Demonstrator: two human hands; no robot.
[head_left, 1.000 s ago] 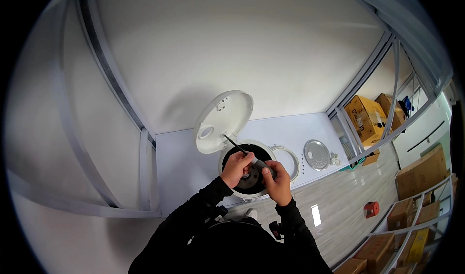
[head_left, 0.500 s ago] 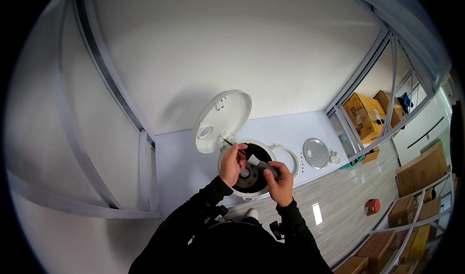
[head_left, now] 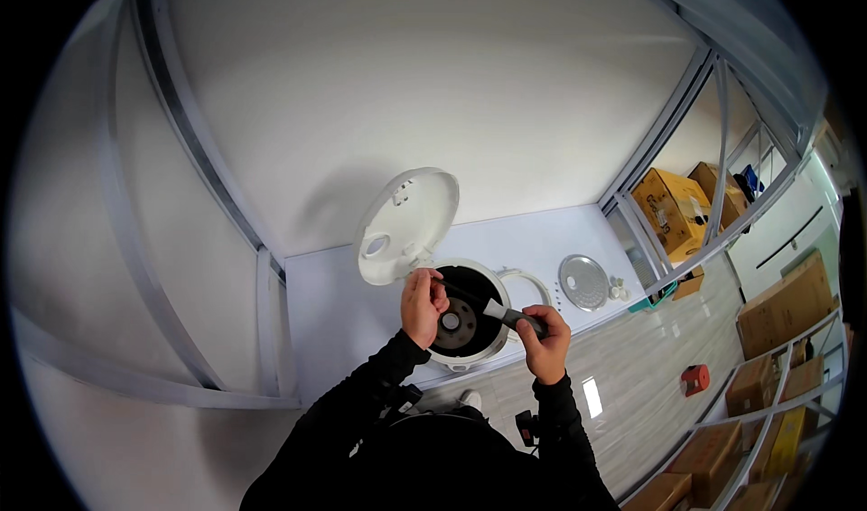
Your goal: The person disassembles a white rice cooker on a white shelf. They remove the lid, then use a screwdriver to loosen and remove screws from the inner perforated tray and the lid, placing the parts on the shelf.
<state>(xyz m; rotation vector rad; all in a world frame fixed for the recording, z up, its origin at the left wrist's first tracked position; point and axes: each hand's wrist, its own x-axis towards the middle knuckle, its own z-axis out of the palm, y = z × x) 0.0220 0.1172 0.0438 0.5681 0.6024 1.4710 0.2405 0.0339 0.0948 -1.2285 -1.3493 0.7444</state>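
Bright, even overhead light. Soft shadow on wall (head_left: 433, 87) behind open cooker lid (head_left: 406, 225). Glare patch on floor (head_left: 632, 394). Strong fisheye bending, black vignette at corners. Centre sharp.

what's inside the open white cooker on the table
The white cooker has no inner pot: its dark cavity shows a round heating plate at the bottom. A dark screwdriver, held by the left hand and right hand, crosses the opening and covers part of it.

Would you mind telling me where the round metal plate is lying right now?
In the head view, the round metal plate lies flat on the white tabletop, to the person's right of the open rice cooker and beside a white ring.
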